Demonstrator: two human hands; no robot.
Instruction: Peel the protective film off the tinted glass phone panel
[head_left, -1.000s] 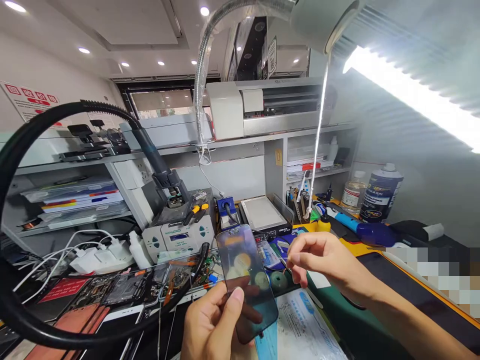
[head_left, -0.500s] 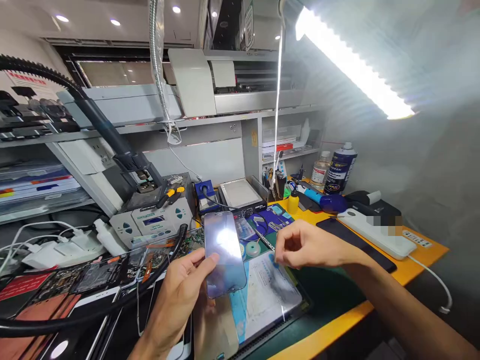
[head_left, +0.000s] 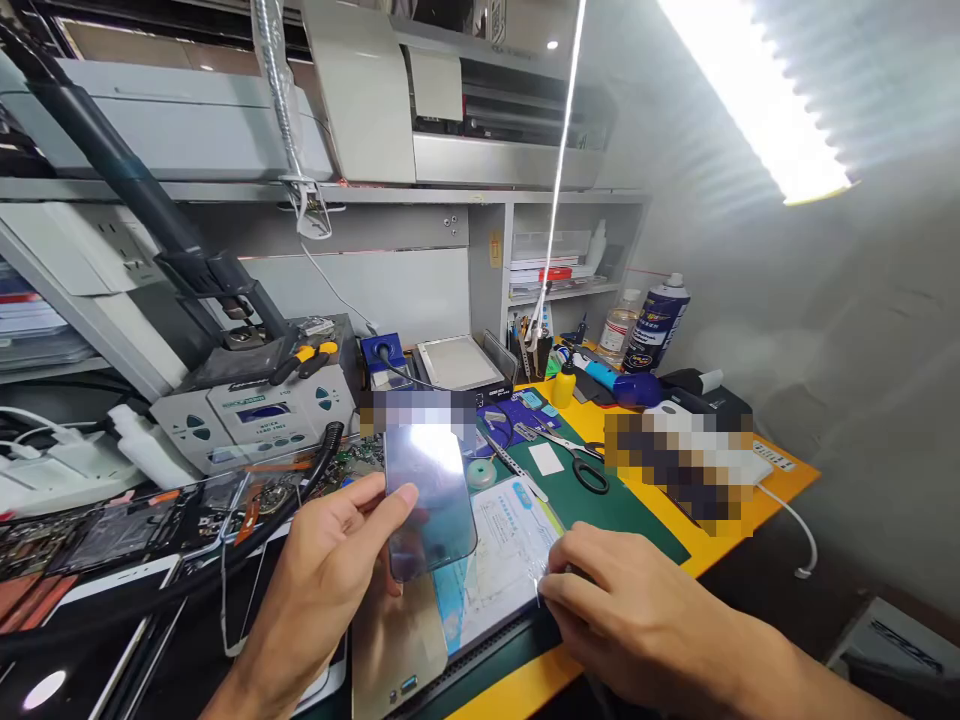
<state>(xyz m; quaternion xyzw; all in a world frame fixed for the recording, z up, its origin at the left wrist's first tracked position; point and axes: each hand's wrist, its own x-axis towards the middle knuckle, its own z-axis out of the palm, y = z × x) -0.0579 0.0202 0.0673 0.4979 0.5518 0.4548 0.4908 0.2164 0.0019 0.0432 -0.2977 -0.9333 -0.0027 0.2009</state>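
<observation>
My left hand (head_left: 322,575) holds a dark glass phone screen panel (head_left: 429,500) upright by its lower left edge, thumb on the face; the glass reflects the lamp. My right hand (head_left: 622,615) is low at the near edge of the bench, fingertips pinched on the corner of a clear film over a printed blue-and-white sheet (head_left: 499,560). Whether the fingers hold a small tool I cannot tell. A gold phone back (head_left: 397,640) lies under the glass panel.
Scissors (head_left: 581,462) and a tape roll (head_left: 481,473) lie on the green mat (head_left: 630,510). A rework station (head_left: 255,415) and opened phones (head_left: 135,530) crowd the left. Bottles (head_left: 656,320) stand at the back right. The yellow bench edge (head_left: 525,685) runs near me.
The view has tilted down and right. My right hand dropped from mid-air beside the glass to the sheet's near corner. My left hand lowered the glass panel a little.
</observation>
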